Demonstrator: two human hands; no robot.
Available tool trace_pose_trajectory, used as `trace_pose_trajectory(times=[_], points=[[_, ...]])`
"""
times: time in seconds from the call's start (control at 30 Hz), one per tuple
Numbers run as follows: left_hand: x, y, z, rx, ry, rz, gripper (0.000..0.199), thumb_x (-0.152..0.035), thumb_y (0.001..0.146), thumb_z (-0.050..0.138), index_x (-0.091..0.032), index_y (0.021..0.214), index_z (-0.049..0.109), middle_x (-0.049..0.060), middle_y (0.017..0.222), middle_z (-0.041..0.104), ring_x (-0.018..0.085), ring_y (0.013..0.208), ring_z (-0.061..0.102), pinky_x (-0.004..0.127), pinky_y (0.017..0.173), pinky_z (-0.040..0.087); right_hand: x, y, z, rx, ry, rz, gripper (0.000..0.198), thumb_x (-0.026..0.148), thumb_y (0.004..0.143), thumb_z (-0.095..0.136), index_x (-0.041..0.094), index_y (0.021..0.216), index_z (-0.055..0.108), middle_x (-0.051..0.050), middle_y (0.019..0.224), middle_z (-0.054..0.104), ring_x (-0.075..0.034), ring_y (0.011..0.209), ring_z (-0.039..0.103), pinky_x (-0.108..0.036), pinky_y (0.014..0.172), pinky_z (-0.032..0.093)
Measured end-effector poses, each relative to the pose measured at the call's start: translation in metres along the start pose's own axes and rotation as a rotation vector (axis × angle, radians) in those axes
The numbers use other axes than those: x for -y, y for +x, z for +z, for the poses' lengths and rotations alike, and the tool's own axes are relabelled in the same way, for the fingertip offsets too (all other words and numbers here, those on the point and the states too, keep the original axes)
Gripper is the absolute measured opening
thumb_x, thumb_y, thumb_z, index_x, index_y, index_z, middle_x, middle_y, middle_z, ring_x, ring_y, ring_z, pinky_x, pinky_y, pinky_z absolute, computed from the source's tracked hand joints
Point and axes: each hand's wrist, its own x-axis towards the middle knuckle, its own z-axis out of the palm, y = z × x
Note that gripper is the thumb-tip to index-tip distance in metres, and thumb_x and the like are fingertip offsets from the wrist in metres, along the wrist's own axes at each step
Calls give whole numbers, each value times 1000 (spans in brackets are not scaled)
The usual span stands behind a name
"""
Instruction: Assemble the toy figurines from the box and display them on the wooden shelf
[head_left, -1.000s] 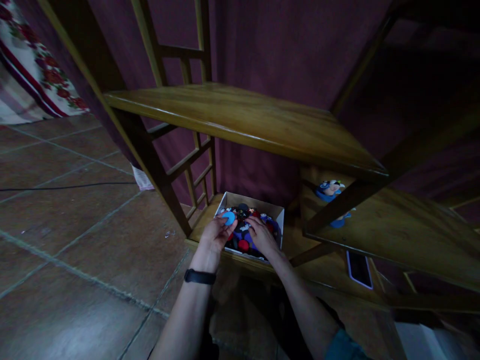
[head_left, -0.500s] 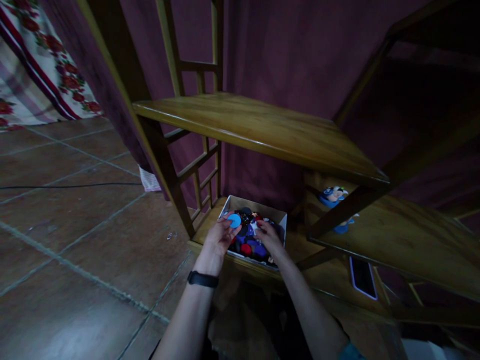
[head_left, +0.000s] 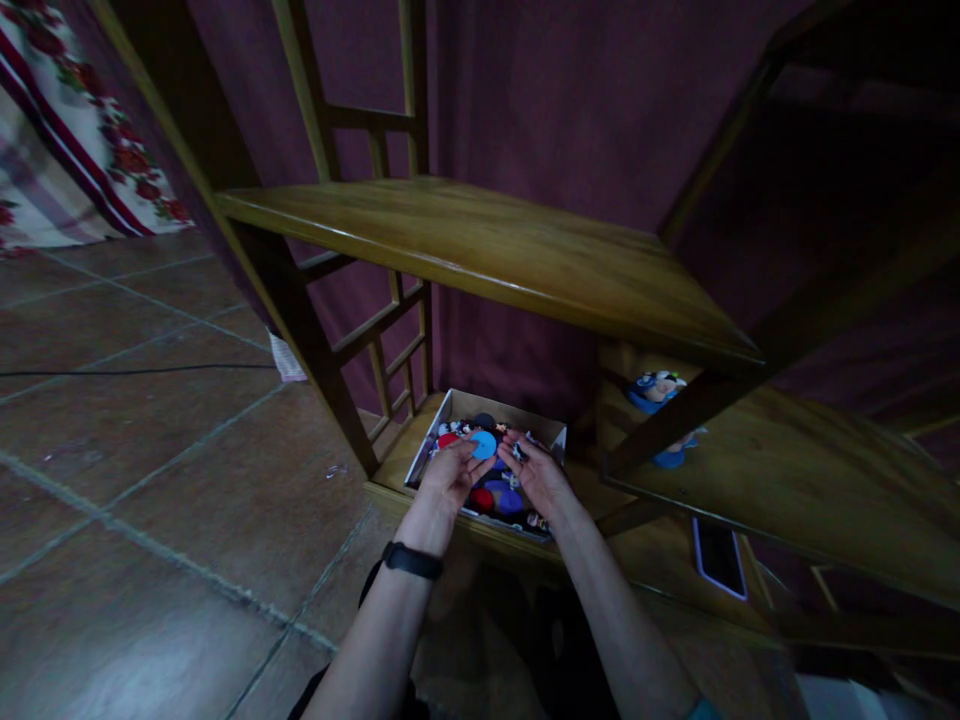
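My left hand pinches a flat, round light-blue disc above an open white cardboard box. Close beside the disc, my right hand has its fingers curled around a small dark-and-white figure, partly hidden by the fingers. Inside the box lie many small toy pieces, among them a red round piece and a purple one. The hands cover part of the contents.
The box stands on the low board of a wooden shelf unit, under a higher shelf. To the right are blue-based figurines on another shelf and a phone lower down. A slanted post crosses there. Tiled floor lies left.
My left hand has brought the blue disc rightward, nearer my right hand. The right hand has lifted a small figure toward the disc. The view has shifted slightly.
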Motion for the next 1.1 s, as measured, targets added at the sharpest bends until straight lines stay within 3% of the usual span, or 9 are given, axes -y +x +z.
trace_pose_trajectory(times=[0.1, 0.2, 0.33, 0.5, 0.77, 1.1], points=[[2, 1, 0, -18, 7, 5, 15, -4, 77, 52, -12, 85, 61, 7, 75, 69, 15, 68, 67, 33, 72, 55, 1, 2, -5, -55, -146, -94, 15, 33, 70, 68, 22, 80, 69, 0, 92, 67, -14, 85, 62, -28, 78, 52], [3, 2, 0, -56, 10, -2, 13, -4, 76, 53, -12, 83, 61, 8, 75, 68, 16, 68, 67, 36, 73, 55, 1, 3, -12, -123, -393, -152, 25, 44, 70, 65, 23, 83, 70, -1, 97, 65, -13, 77, 58, -21, 60, 47], [7, 1, 0, -88, 15, -20, 13, -3, 75, 53, -12, 82, 61, 8, 74, 68, 16, 68, 66, 36, 73, 55, 0, 2, -14, -168, -499, -144, 33, 46, 65, 69, 20, 86, 69, 0, 79, 63, -9, 59, 50, -18, 46, 37], [11, 0, 0, -83, 24, -15, 13, -4, 74, 55, -11, 81, 63, 8, 74, 67, 15, 68, 64, 35, 73, 55, 0, -2, -8, -67, -433, -149, 37, 36, 59, 74, 20, 91, 65, 0, 77, 63, -10, 63, 54, -21, 55, 44], [14, 1, -3, -15, 7, 18, 8, -5, 75, 59, -11, 78, 63, 7, 69, 66, 13, 63, 64, 33, 71, 56, -4, -1, -1, -58, -605, -254, 31, 33, 65, 69, 22, 94, 64, 1, 88, 66, -13, 71, 59, -25, 65, 51], [12, -1, -4, 25, 62, 34, 4, -7, 74, 64, -11, 72, 64, 4, 62, 65, 10, 56, 61, 28, 66, 56, -12, -2, -3, -1, -693, -306, 32, 30, 70, 66, 25, 101, 63, 0, 106, 66, -17, 92, 61, -30, 82, 51]])
